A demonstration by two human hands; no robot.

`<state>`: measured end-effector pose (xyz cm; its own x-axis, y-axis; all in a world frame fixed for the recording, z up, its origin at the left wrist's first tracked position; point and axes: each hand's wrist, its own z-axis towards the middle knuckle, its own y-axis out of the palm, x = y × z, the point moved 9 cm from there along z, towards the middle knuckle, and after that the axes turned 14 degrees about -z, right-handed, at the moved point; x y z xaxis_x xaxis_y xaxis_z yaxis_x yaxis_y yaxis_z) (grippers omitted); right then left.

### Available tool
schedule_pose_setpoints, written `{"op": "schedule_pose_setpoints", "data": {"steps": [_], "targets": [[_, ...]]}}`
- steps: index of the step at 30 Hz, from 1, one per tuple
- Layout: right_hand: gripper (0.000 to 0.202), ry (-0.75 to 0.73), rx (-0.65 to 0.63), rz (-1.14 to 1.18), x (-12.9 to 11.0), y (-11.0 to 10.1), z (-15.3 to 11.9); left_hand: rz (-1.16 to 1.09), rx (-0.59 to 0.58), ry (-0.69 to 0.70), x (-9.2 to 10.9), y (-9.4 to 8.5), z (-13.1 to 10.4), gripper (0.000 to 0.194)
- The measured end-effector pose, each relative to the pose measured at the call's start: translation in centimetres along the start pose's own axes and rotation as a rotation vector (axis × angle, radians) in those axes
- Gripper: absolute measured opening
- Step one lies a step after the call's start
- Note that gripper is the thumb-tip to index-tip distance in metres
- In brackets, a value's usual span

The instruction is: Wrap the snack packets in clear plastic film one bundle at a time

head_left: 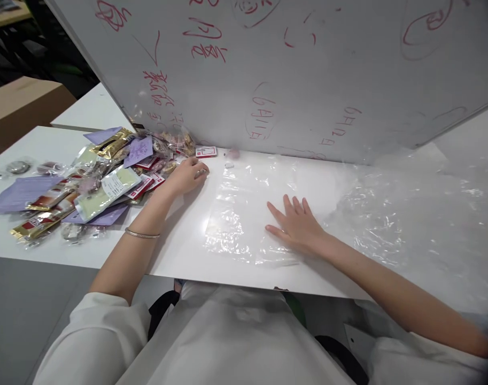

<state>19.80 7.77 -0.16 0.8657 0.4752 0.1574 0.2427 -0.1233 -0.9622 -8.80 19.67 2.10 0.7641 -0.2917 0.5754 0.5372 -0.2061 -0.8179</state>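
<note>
White table [183,240], whiteboard [235,80] behind | left fingers [202,164] curled — hold unclear | right fingers [276,213] splayed over plastic [235,227]

The desk [179,248] carries at least four purple packets [23,193], at least three gold packets [114,143], at least two green packets [107,195], at least four red-edged cards [206,152] and at least three round pieces [18,167]; overlap hides exact totals. One clear bag [238,235] lies flat; sheets in the plastic heap [408,219] cannot be counted. One whiteboard [308,80], one box [23,109], one bangle [142,235].
</note>
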Motion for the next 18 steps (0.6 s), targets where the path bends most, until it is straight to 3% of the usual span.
{"op": "schedule_pose_setpoints", "data": {"steps": [2,5,8,10,13,15,16,18], "targets": [[0.075,0.031,0.002,-0.035,0.4,-1.3,0.7,-0.001,-0.09,-0.006,0.1,0.3,-0.5,0.037],[0.059,0.013,0.102,-0.042,0.2,-4.9,3.2,0.03,-0.177,0.011,0.9,0.9,-1.2,0.037],[0.046,0.016,0.216,0.037,0.1,-8.8,8.0,0.119,-0.115,-0.013,1.7,0.8,-1.5,0.028],[0.045,0.025,0.265,0.081,-0.1,-10.7,12.0,0.096,-0.025,-0.058,2.4,0.4,-1.7,0.032],[0.044,-0.013,0.257,0.015,-1.5,-12.2,17.9,-0.168,0.136,0.017,5.4,-0.2,-2.5,0.047],[0.043,-0.012,0.186,-0.083,-2.5,-12.3,21.0,-0.457,0.153,0.145,8.2,0.5,-3.2,0.049],[0.042,-0.006,0.135,-0.126,-2.9,-12.1,22.2,-0.611,0.096,0.19,9.5,1.6,-3.5,0.046],[0.04,-0.003,0.03,-0.185,-3.5,-11.8,23.6,-0.83,-0.138,0.232,11.8,4.9,-4.0,0.038]]}}
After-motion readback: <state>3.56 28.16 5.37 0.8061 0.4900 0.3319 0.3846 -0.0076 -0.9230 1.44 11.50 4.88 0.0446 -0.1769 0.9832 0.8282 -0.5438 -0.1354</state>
